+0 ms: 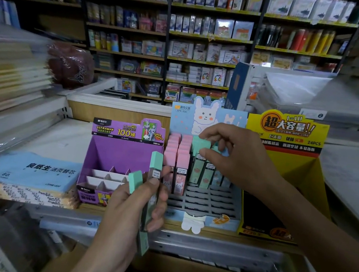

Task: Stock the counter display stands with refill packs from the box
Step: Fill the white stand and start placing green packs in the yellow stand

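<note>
Left hand point(131, 204) at 6 o'clock, fingers curled round a bundle of mint-green rectangular refill packs point(156, 162), thumb pressed on the front one; packs stood roughly upright, lower ends poking out under the palm. Right hand point(238, 157) just right of centre, at 3 o'clock, thumb and forefinger pinching the top of one mint-green refill pack point(201, 143) that sat in the pale blue cardboard display stand with a white bunny header point(184, 121). That pack was in the back rows of the stand, touching more mint-green packs with printed labels point(199, 171) below it. Two columns of pink rectangular refill packs point(176, 153) filled the stand's left side, just beside the mint ones. Grey slotted divider grid point(212, 197) showed at the stand's front. Purple cardboard display stand with white dividers point(117, 151) stood touching the blue stand at its 9 o'clock side. Yellow cardboard display stand with a bold red-and-black header point(285, 129) sat at its 3 o'clock side. Blue wrapped pack of loose-leaf paper point(26, 170) lay at 8 o'clock on a paper stack. Stocked shop shelves point(206, 36) ran across 12 o'clock, blurry.
</note>
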Demonstrator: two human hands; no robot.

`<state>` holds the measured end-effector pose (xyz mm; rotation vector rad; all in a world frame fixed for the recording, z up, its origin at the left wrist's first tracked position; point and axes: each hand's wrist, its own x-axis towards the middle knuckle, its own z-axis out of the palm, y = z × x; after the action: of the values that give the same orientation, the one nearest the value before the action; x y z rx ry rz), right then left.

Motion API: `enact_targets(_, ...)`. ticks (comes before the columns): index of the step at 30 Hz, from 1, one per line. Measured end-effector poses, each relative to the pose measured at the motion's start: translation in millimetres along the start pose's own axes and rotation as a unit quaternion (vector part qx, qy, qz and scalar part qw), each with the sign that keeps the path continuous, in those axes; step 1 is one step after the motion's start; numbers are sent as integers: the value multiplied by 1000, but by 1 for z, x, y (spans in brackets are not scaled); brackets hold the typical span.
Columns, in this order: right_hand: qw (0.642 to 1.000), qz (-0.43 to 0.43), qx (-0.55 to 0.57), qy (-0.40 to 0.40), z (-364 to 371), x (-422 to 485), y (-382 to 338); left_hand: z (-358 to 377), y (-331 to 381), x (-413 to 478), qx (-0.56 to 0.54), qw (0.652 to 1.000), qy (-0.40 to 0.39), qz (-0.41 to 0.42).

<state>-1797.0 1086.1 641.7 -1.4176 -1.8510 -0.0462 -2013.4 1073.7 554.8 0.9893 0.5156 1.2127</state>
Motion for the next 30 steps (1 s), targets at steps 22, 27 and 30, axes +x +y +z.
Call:
enact_targets(22,996,-68,-56,19,21,-4,15,4,-12,0,69,997,-7,31)
enact_targets(27,993,-89,-77,22,21,-5,17,7,-11,0,99,994,-21,40)
enact_targets(30,991,-89,-86,45,18,-7,14,10,-12,-1,104,993,-27,41)
